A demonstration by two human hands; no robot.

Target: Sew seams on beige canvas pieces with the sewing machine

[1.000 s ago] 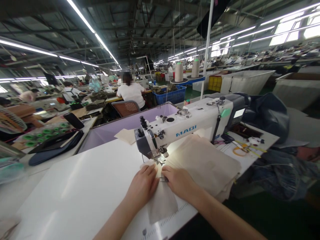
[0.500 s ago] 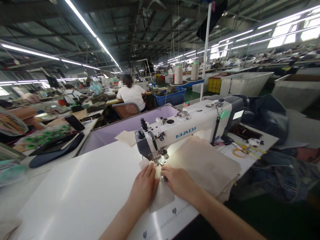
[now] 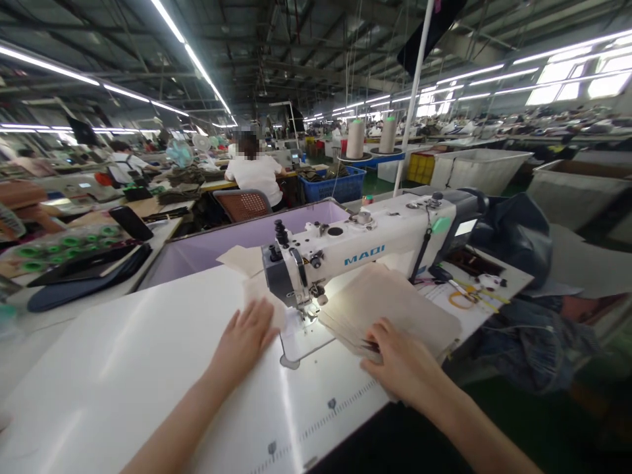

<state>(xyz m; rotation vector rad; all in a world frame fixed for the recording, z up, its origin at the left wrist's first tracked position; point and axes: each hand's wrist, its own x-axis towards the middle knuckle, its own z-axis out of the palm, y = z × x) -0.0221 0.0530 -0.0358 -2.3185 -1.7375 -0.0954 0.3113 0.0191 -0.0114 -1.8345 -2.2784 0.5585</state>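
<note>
The white sewing machine [image 3: 365,253] stands on the table, its lamp lit over the needle area and metal plate [image 3: 306,342]. Left of the needle, my left hand [image 3: 247,336] lies flat with fingers spread, on the near part of a beige fabric piece [image 3: 244,262]. On the machine's right side, my right hand [image 3: 402,362] curls its fingers and thumb round the near edge of a stack of beige fabric pieces [image 3: 395,299]. A small dark spot shows between that thumb and the fingers; I cannot tell what it is. No fabric shows under the presser foot [image 3: 311,311].
Scissors [image 3: 459,289] and yellow tape lie right of the machine. Behind stands a lilac-lined bin [image 3: 217,240]. Thread cones [image 3: 355,139] rise beyond. A co-worker [image 3: 254,172] sits ahead. Denim [image 3: 533,345] hangs at the right; a neighbouring table [image 3: 153,253] is at the left.
Both hands have parted from the needle. The left moved left with the light fabric from under the foot; the right moved right to the stack. The view shifted slightly.
</note>
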